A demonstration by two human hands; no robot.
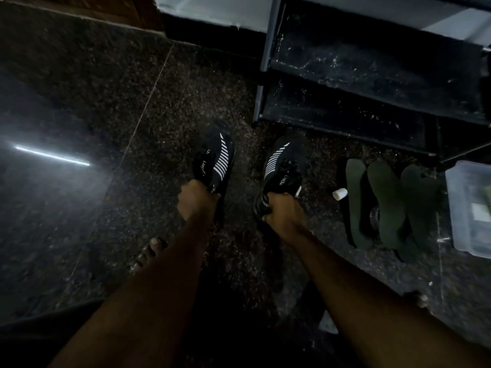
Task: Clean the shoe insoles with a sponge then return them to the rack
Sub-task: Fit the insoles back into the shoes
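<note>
Two black sneakers with white stripes are in the middle of the dark floor. My left hand point(195, 199) grips the heel of the left sneaker point(216, 160). My right hand point(283, 211) grips the heel opening of the right sneaker point(283, 166). Three dark green insoles point(385, 205) lie side by side on the floor to the right of the shoes. The shoe rack point(372, 75), with dark shelves and a grey frame, stands at the upper right. No sponge can be made out in the dim light.
A small white cap-like object point(340, 193) lies beside the insoles. A clear plastic container point(467, 205) sits at the right edge. My bare toes point(148, 251) show at the lower left of my left arm. The floor is dark speckled stone.
</note>
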